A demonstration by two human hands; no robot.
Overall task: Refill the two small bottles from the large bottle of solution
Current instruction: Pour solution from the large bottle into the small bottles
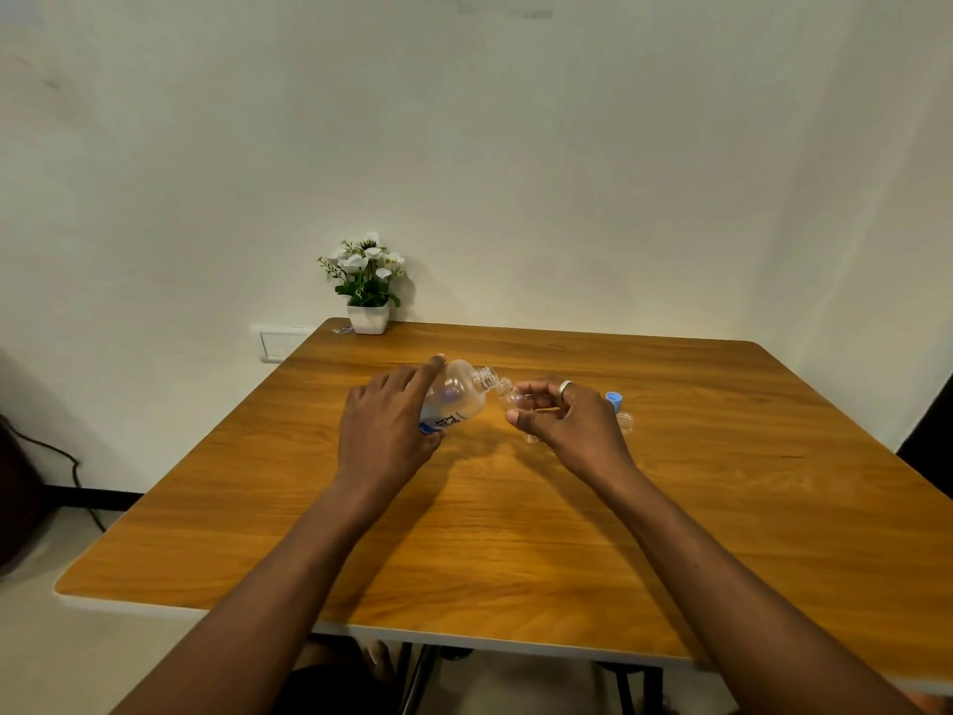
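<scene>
**Pouring from the large bottle into a small one**

Now we are looking down at our own two bare arms reaching across a square wooden table point(515, 534) set against a plain pale wall point(515, 147). A small white pot of artificial white flowers point(367, 281) stands at the far left corner, and a wall socket plate point(281, 343) shows just beyond the table edge.

Our left hand point(384, 430) is wrapped around the large bottle point(459, 397), clear plastic with a blue-and-white label, tipped sideways above the table so its open threaded neck points right. Liquid fills only part of it, so we judge it fairly light, with thin walls that would give if squeezed; the broad middle, where we hold it, seems the safest place to grip.

Our right hand point(567, 420), wearing a ring, pinches a small clear bottle point(513, 399) between thumb and fingers, tilted so its mouth meets the large bottle's neck. It looks very light and smooth, likely slippery if wet, and best held around its body, leaving the mouth free.

Behind that hand, the second small bottle point(625, 421) stands uncapped on the table, with a blue cap point(613, 399) just beside it. We cannot tell whether liquid is flowing, nor how full either small bottle is.
</scene>
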